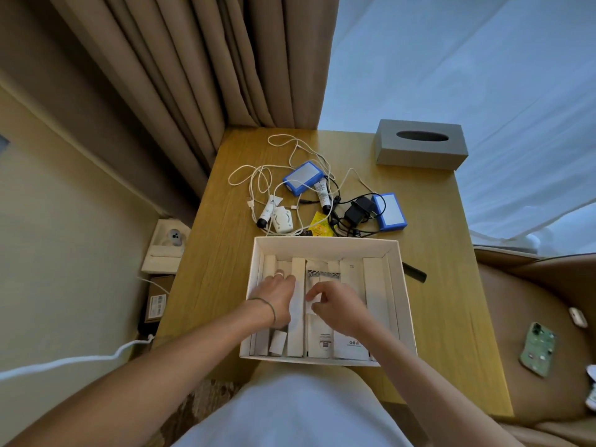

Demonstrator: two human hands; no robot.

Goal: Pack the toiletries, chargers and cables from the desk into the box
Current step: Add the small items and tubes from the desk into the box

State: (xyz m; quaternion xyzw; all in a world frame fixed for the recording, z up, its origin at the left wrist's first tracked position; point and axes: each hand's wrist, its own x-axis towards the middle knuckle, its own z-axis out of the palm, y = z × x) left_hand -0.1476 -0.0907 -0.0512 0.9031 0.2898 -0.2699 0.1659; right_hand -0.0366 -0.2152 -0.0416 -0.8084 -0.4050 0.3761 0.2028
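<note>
Head view, contents as they are lying now:

1. White box, open, sitting at the near edge of the wooden bench; long white cartons are standing packed side by side inside it.
2. Your left hand is reaching into the left part of the box, fingers loosely curled over the cartons; whether it is gripping one cannot be told.
3. Your right hand is working in the middle of the box, thumb and fingers pinching a small white packet.
4. Still lying on the bench beyond the box: tangled white cables, two blue-edged packs, two white tubes with black caps, a small white device, a yellow sachet, and a black charger with black cord.
5. Grey tissue box is sitting at the far right corner; a black comb is lying just beside the box's right wall.
</note>
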